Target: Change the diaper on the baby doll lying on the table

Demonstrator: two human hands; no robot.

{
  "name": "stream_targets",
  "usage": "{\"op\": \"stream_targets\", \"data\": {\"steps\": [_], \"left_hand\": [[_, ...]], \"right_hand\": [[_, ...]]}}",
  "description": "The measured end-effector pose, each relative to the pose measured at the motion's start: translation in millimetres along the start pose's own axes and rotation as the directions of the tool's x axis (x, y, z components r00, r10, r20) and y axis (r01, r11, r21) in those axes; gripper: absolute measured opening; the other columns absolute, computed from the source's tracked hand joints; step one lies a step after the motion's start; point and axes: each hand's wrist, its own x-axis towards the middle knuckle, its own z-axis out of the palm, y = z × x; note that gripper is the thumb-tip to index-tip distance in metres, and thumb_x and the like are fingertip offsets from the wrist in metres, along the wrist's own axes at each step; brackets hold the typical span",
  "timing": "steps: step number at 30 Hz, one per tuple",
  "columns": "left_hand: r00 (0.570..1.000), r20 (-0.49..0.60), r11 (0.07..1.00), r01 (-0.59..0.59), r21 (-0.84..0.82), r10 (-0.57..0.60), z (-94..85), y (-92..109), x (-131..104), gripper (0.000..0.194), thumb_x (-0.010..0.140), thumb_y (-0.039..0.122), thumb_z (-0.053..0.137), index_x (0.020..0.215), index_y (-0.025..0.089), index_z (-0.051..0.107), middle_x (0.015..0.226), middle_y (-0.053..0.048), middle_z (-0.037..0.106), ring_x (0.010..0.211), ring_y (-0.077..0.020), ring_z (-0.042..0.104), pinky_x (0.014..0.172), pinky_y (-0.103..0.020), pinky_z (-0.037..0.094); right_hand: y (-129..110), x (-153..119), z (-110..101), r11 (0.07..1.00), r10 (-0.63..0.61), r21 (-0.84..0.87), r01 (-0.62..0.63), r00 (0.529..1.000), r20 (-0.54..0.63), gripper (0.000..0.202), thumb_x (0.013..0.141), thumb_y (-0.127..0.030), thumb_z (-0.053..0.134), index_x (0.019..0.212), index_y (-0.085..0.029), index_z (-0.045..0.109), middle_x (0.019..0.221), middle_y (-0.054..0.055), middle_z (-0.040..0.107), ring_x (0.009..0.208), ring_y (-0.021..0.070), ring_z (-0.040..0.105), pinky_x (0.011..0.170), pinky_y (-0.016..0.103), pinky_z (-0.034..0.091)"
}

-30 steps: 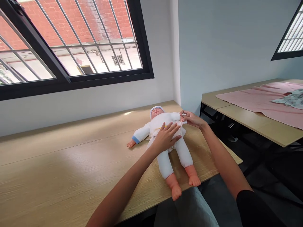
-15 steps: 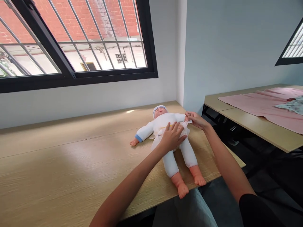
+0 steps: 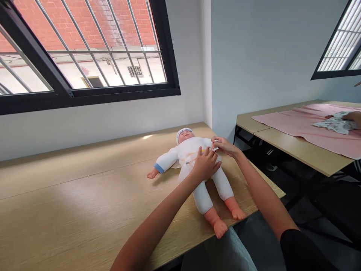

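Table (image 3: 84, 203), right hand (image 3: 225, 146) now nearer left hand (image 3: 205, 164)

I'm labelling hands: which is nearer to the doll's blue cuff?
Left: the left hand rests on the doll, to the right of the blue cuff; the right hand is farther right.

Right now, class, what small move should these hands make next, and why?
Probably draw the white tab across the diaper and press it down: the right hand seems to pinch it at one side, while the left hand rests on the front.
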Motion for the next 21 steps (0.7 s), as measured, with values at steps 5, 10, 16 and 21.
{"op": "stream_targets", "data": {"steps": [5, 10, 16, 21], "left_hand": [[0.986, -0.064, 0.981, 0.162, 0.11, -0.155, -16.0, 26, -11, 0.039, 0.095, 0.035, 0.049, 0.123, 0.011, 0.062, 0.14, -0.02, 0.053, 0.121, -0.0407, 0.055, 0.098, -0.057, 0.044], [0.981, -0.012, 0.976, 0.194, 0.099, -0.194, -27.3, 40, -20, 0.041, 0.092, 0.041, 0.053, 0.114, 0.009, 0.065, 0.12, -0.025, 0.063, 0.108, -0.0416, 0.061, 0.08, -0.051, 0.051], [0.986, -0.039, 0.977, 0.167, 0.132, -0.163, -12.9, 44, -17, 0.032, 0.092, 0.036, 0.053, 0.109, 0.012, 0.066, 0.116, -0.021, 0.064, 0.109, -0.0407, 0.061, 0.075, -0.047, 0.052], [0.985, 0.077, 0.988, 0.151, 0.006, -0.151, -44.1, 36, -18, 0.028, 0.088, 0.034, 0.061, 0.102, 0.011, 0.069, 0.108, -0.019, 0.068, 0.104, -0.0377, 0.065, 0.075, -0.045, 0.056]], "right_hand": [[2, 4, 4, 0.995, -0.093, -0.044, 0.089, 0.99, -0.109, 0.024, 0.063, -0.026, 0.07, 0.074, -0.02, 0.049, 0.065, -0.006, 0.06, 0.061, 0.0088, 0.054, 0.062, 0.021, 0.043], [7, 4, 13, 0.972, -0.125, -0.2, 0.123, 0.992, 0.001, 0.025, 0.068, -0.029, 0.071, 0.083, -0.022, 0.053, 0.064, -0.005, 0.062, 0.058, 0.0106, 0.054, 0.058, 0.022, 0.042], [10, 2, 30, 0.897, -0.2, -0.391, 0.208, 0.978, 0.06, 0.024, 0.073, -0.026, 0.067, 0.092, -0.022, 0.054, 0.06, -0.007, 0.056, 0.052, 0.0108, 0.05, 0.05, 0.021, 0.039], [13, 2, 40, 0.901, -0.205, -0.377, 0.214, 0.977, 0.064, 0.024, 0.08, -0.038, 0.065, 0.097, -0.022, 0.057, 0.068, -0.002, 0.065, 0.062, 0.0134, 0.058, 0.058, 0.024, 0.044]]}}
